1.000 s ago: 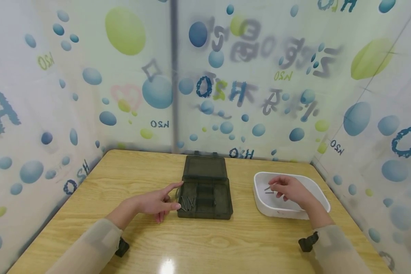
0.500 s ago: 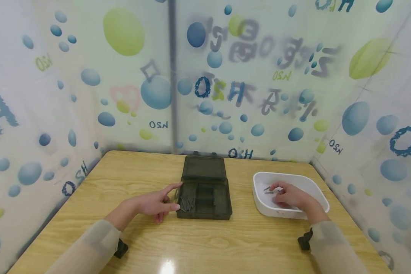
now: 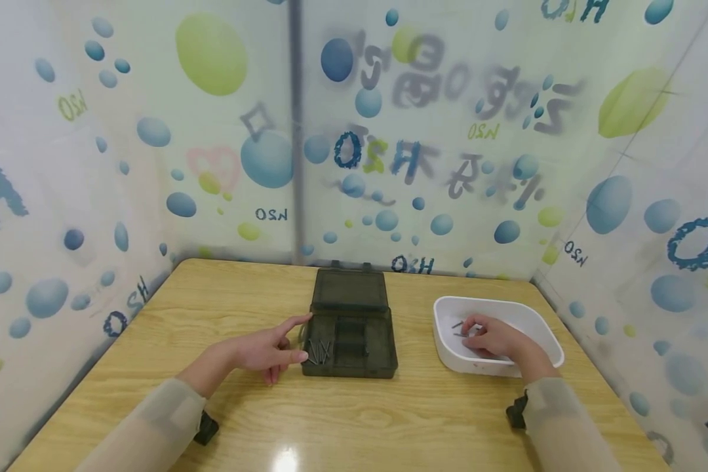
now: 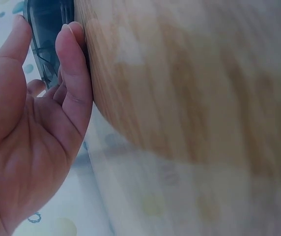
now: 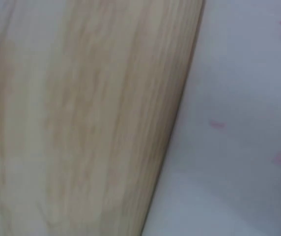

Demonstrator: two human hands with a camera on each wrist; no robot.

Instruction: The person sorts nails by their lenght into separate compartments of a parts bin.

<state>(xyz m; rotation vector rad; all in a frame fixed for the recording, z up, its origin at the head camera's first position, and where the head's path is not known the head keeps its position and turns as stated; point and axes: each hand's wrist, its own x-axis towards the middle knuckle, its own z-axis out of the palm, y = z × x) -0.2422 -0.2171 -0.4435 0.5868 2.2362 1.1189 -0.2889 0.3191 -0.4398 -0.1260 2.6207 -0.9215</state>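
Counter (image 3: 413, 419): wood grain, smooth, glossy; bright reflection toward near edge. Box (image 3: 349, 369), toward far edge: dark translucent plastic, smooth, low sheen. Slim pieces (image 3: 320, 353) inside it: grey, metallic-looking. Tray (image 3: 453, 355), by right edge: white, opaque, apparently plastic; smooth, red marks on outer wall. Sleeves (image 3: 147, 426): pale matt cloth. Hanging sheet (image 3: 236, 216) behind far edge: thin printed fabric or film, lightly creased; which, unclear.

A bare left hand (image 4: 35, 118), palm showing, extends its fingers toward a dark, translucent plastic box (image 4: 50, 27) just beyond; right of the hand spreads a pale wood-grain surface (image 4: 180, 83), behind it a spotted white backdrop (image 4: 57, 211).
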